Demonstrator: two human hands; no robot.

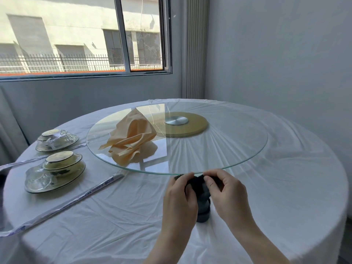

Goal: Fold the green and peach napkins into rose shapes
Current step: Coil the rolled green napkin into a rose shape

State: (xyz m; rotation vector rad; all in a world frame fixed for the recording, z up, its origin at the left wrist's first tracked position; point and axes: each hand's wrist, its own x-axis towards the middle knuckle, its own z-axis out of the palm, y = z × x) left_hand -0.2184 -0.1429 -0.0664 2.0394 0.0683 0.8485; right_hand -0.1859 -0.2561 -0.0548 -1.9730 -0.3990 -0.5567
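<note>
A dark green napkin [203, 203], rolled into a tight upright bundle, stands on the white tablecloth just in front of the glass turntable's near edge. My left hand [181, 195] grips its upper left side and my right hand [226, 191] pinches its top from the right; the fingers hide most of the top. The peach napkin [131, 138] lies loosely crumpled in a peaked heap on the left part of the glass turntable [228, 130], well away from both hands.
Two stacks of glass plates with upturned bowls [57, 140] [57, 170] sit at the table's left. Wrapped chopsticks [76, 199] lie diagonally on the cloth beside them. The turntable's yellow base disc [192, 128] shows through the glass. A window and wall stand behind.
</note>
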